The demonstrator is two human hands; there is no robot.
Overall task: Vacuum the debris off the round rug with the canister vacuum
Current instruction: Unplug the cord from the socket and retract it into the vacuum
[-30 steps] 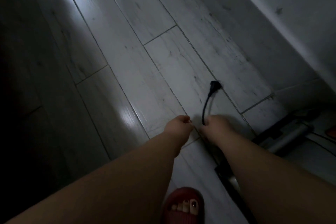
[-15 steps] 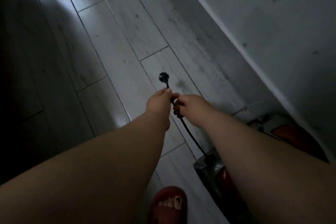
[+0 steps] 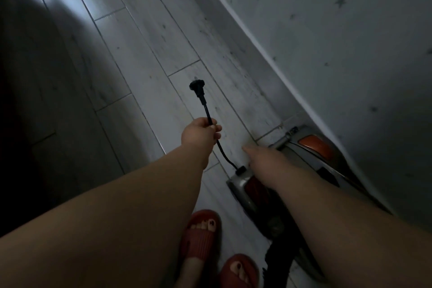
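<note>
- The left hand [image 3: 199,134] has its grip clenched on the black cord [image 3: 208,117], with the plug [image 3: 197,86] above it, far from the body.
- The right hand [image 3: 263,159] is released, fingers stretched out, touching nothing that shows.
- The cord runs down into the vacuum [image 3: 301,166], which lies on the floor [image 3: 145,37] at the right, beside the wall [image 3: 327,30].
- Two red slippers [image 3: 202,234] are near.

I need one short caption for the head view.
Left hand holds the power cord pulled from the canister vacuum; right hand reaches down.

Single head cam, steep fwd-down view over forearms onto floor [image 3: 145,58], wall [image 3: 327,30] at right
</note>
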